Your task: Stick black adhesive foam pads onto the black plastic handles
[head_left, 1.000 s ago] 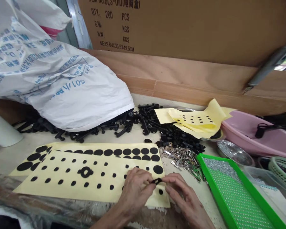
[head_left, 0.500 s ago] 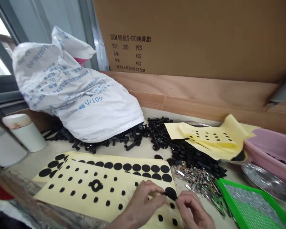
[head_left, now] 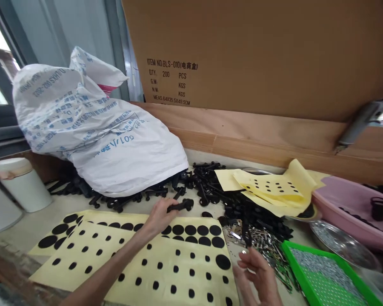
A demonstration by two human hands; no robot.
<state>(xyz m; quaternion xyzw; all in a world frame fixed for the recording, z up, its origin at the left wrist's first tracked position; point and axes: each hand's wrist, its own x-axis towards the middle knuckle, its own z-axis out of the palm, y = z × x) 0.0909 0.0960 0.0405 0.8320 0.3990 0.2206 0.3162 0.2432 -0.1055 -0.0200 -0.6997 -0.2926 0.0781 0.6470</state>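
Worktop (head_left: pixel 22 225) near its back edge: the left hand (head_left: pixel 159 216) closes its grip on a black plastic part (head_left: pixel 181 205) over the yellow backing sheets (head_left: pixel 166 272), many black rubber dots (head_left: pixel 223 262) remaining. The right hand (head_left: pixel 255 276) curls loosely beside metal clips (head_left: pixel 264 250), perhaps empty.

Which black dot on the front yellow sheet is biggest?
The round black dot near the right edge of the yellow paper sheet; the others there are far smaller.

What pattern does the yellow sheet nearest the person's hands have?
The yellow sheet has black round dots of different sizes, best seen in the head view.
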